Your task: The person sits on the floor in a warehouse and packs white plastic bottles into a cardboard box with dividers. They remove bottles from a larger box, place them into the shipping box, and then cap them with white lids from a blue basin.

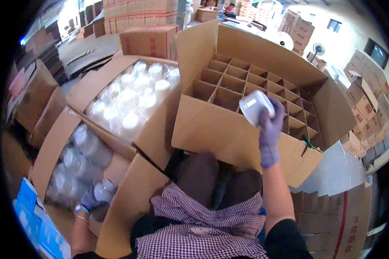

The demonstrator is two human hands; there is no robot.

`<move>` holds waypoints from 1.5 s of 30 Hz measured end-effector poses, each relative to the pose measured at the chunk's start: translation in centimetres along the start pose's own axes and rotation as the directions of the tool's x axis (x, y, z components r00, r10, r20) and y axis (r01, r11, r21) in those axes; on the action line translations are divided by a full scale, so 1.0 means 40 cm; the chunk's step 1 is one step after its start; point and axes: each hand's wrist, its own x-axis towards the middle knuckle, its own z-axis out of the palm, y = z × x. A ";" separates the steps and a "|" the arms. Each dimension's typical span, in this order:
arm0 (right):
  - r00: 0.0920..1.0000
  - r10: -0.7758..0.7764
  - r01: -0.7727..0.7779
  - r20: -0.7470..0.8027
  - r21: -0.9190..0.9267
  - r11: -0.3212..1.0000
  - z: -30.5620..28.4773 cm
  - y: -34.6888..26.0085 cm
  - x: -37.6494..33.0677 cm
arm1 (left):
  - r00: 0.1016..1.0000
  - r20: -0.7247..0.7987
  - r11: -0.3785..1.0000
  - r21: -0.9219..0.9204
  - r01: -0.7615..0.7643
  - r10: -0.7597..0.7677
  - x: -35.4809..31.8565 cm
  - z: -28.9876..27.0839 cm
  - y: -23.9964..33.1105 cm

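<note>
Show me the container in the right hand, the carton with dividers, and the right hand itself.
Container (251, 108): head view, on its pale side.
Carton with dividers (212, 125): head view, on its near outer wall.
Right hand (270, 131): head view, middle of the glove.

Red print (152, 44) (too blurred to read) marks a carton (136, 42), upper left of centre, and cardboard (356, 211), lower right; the central container (256, 108) bears a label (251, 102).

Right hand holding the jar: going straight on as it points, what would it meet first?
Beyond the jar, probably the cardboard divider grid in the open carton, though height is unclear.
</note>
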 end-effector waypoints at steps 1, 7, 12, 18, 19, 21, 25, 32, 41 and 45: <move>0.999 -0.035 0.036 -0.013 0.023 0.999 0.037 0.034 0.063 | 1.000 0.002 1.000 -0.006 0.007 -0.007 0.034 0.021 0.005; 0.943 -0.314 0.332 0.110 -0.401 0.854 0.296 0.204 0.219 | 0.988 -0.086 0.987 -0.094 -0.133 0.125 0.050 0.031 0.063; 0.950 -0.091 0.283 0.297 -0.706 0.649 0.279 0.220 0.213 | 0.995 -0.096 0.999 -0.013 -0.041 0.040 0.024 -0.007 0.205; 0.852 -0.321 0.419 0.415 -0.171 0.892 0.269 -0.041 0.003 | 0.889 -0.457 0.747 -0.580 -0.325 0.033 0.009 -0.105 0.111; 0.837 -0.276 0.314 0.473 -0.001 0.950 0.266 -0.081 -0.057 | 0.870 -0.490 0.688 -0.612 -0.390 0.057 -0.024 -0.183 0.228; 0.679 0.072 -0.180 0.730 0.070 0.981 0.264 -0.203 -0.170 | 0.830 -0.535 0.582 -0.628 -0.516 0.158 -0.132 -0.338 0.470; 0.686 -0.202 -0.032 0.699 0.306 0.952 0.244 -0.341 -0.314 | 0.626 -0.614 0.518 -0.377 -0.768 0.481 -0.347 -0.443 0.865; 0.887 0.013 -0.057 0.461 0.082 0.995 -0.007 -0.340 -0.342 | 0.195 -0.529 0.402 0.309 -0.862 0.826 -0.326 -0.313 1.041; 0.841 0.297 -0.329 0.452 -0.008 0.944 -0.006 -0.243 -0.386 | 0.279 -0.412 0.426 0.327 -0.843 0.867 -0.329 -0.298 1.108; 0.834 0.093 -0.155 0.544 0.070 0.985 0.082 -0.194 -0.377 | 0.265 -0.505 0.459 0.312 -0.832 0.822 -0.283 -0.327 1.069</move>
